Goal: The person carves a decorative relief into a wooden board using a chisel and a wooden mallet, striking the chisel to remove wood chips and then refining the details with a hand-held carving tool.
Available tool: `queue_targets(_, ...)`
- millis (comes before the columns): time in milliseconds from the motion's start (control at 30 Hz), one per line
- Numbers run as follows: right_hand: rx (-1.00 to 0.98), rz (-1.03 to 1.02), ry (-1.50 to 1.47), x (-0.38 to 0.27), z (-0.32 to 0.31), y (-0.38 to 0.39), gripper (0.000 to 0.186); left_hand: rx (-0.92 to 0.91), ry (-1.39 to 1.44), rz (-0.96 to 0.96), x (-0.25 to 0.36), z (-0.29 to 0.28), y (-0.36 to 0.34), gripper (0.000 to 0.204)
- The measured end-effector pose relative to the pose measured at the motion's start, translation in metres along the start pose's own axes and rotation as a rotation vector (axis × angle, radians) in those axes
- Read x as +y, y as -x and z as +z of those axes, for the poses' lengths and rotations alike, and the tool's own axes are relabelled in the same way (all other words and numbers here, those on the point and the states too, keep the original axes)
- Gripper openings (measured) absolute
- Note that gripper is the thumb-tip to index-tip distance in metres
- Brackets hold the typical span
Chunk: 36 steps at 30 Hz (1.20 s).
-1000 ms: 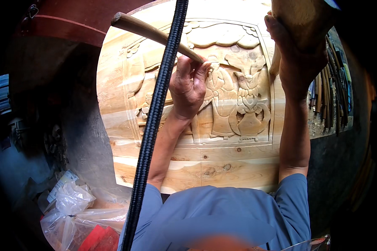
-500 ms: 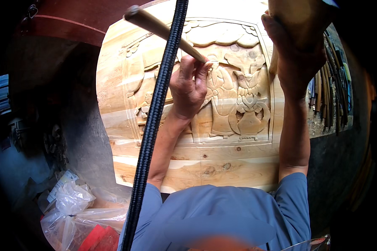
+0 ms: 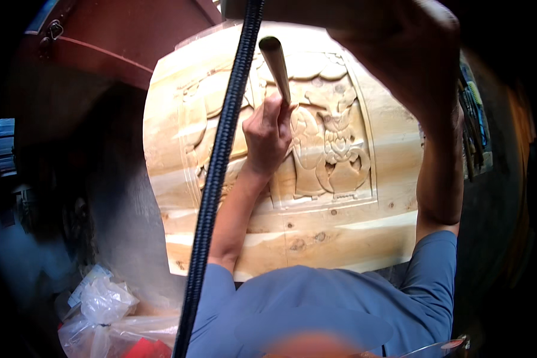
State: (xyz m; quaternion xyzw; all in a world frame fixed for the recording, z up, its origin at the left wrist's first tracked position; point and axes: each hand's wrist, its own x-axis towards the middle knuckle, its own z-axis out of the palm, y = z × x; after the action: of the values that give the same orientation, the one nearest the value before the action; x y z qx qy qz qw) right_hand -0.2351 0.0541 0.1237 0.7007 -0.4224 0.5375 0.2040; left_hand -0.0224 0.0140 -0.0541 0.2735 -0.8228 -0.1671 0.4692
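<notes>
A broad pale wooden panel [image 3: 316,230] carved in relief with figures and scalloped shapes lies in front of me. My left hand [image 3: 267,134] rests low over the carving, its fingers closed round a carving chisel [image 3: 276,67]. The chisel's handle end points up and away; its cutting end is hidden by my hand. Raised close to the camera at the upper right, my right hand [image 3: 409,56] is in deep shadow, gripping what looks like a wooden mallet [image 3: 316,13]. Most of that tool is dark or cut off by the top edge.
Several long carving tools [image 3: 472,122] lie at the panel's right side. A knotted clear plastic bag [image 3: 104,304] with something red sits at the lower left. A dark red panel [image 3: 131,36] stands at the far left. A black braided cord [image 3: 221,161] crosses the view.
The chisel has swung from leaning left to nearly upright. My right hand and the mallet have come up and left, nearer the camera. The view has shifted slightly over the panel.
</notes>
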Motion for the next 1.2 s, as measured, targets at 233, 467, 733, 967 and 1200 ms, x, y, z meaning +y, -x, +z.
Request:
queue_targets(233, 0.046, -0.132, 0.179, 0.008, -0.002, -0.009, 0.046, 0.026, 0.028, 0.017, -0.001, 0.0, 0.003, 0.021)
queue_targets(467, -0.177, 0.231, 0.11, -0.017, -0.012, 0.003, 0.044, 0.029, 0.042, -0.005, 0.001, -0.002, 0.002, 0.02)
queue_targets(733, -0.221, 0.114, 0.428, -0.008, -0.023, 0.02, 0.066, 0.291, 0.604, -0.319, -0.003, -0.014, 0.003, 0.016)
queue_targets(967, -0.522, 0.679, 0.752, -0.003, -0.071, 0.164, 0.069, 0.128, 0.302, -0.396, -0.005, -0.082, -0.002, 0.013)
queue_targets(1200, -0.568, 0.558, 0.83, -0.046, -0.062, 0.206, 0.092, -0.248, 0.417, -0.853, 0.049, -0.117, 0.069, 0.021)
